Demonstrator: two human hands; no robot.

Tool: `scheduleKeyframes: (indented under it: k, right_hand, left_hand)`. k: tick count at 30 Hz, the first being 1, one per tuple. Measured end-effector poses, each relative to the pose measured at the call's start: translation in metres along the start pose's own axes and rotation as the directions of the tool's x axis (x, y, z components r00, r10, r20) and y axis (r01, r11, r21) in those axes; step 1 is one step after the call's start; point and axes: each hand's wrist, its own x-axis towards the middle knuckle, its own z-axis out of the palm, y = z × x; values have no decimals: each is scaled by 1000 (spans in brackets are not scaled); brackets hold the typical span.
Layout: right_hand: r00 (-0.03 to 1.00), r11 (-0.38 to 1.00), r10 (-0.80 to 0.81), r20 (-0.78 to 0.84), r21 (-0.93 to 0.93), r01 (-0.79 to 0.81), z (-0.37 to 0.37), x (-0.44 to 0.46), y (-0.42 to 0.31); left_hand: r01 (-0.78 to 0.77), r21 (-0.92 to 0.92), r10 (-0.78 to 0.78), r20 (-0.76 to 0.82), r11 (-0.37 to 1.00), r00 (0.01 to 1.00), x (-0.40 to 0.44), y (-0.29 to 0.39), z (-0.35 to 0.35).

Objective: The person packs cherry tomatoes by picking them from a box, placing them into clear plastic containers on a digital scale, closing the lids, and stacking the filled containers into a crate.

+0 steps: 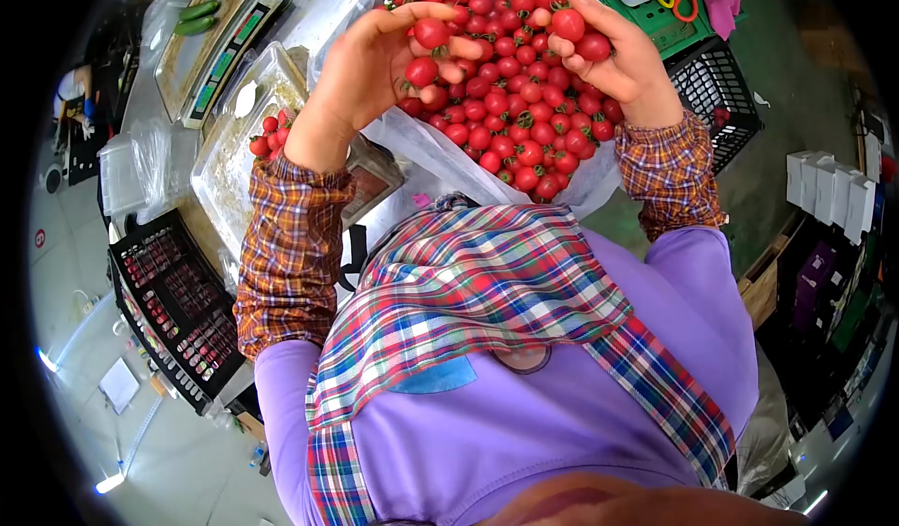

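Note:
Many small red tomatoes (524, 119) with green stems fill a box lined with translucent white plastic (431, 166) in front of my body. My left hand (379, 63), over the box's left side, has curled fingers around two tomatoes. Over the right side, my right hand (609, 49) is cupped around several tomatoes. To the left, a small pile of red tomatoes (272, 135) lies on a scale (225, 175) with a clear cover, close to my left forearm.
Another scale (178, 72) at the upper left bears green cucumbers (197, 18). A black crate with small packs (178, 311) stands at the lower left. At the right are a green crate (674, 35) and a black basket (716, 91). A person (75, 86) is far left.

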Motion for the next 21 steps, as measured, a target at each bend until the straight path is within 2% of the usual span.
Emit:
scheduleKeyframes:
  k: [2,3,4,5,6,7,8,9,11,14,17,19,20,21]
  right_hand:
    - [999,999,34,39,38,-35,3,-1,-2]
    - [1000,1000,21,13,-6,-21,6,-2,-2]
    - [1000,999,8,-13,-50,-8,9,-4,-2]
    - [999,996,-7,-38,-94,3,11,-5,-2]
    - [1000,997,-6,9,-75,7,4,-3,0]
    - [998,998,-7,56,-57,10,-6,2,4]
    - [995,999,-8,104,-38,12,-13,5,6]
    - [993,998,-15,117,-54,21,-11,5,6]
    - [989,996,-28,145,-86,40,-5,4,7]
    - [987,985,-6,161,-172,34,7,1,4]
    - [996,976,0,87,-217,19,11,0,9]
    - [993,874,41,108,-485,16,9,-1,12]
    - [993,761,97,61,-648,-35,13,-4,13]
    - [995,627,99,20,-778,-46,25,-6,13]
  left_hand:
    - [-5,34,6,-39,999,999,6,-4,-2]
    - [-7,51,10,-59,999,998,11,-7,-6]
    - [2,205,9,-54,979,999,21,-13,-11]
    - [-86,511,139,-65,855,988,28,-23,-11]
    - [-121,782,213,-16,611,977,29,-28,-5]
    - [-134,949,265,56,285,963,29,-32,-1]
    - [-257,965,379,218,54,899,34,-47,-9]
    - [-214,961,325,262,-178,909,30,-47,-2]
    - [-206,953,223,255,-221,941,34,-58,-8]
    - [-205,927,201,276,-313,940,29,-51,0]
    - [-202,937,259,278,-285,925,25,-50,2]
    - [-207,977,339,181,43,923,15,-42,-4]
    - [-205,957,370,118,205,922,6,-36,-9]
    - [-164,892,403,-22,421,915,-9,-30,-11]
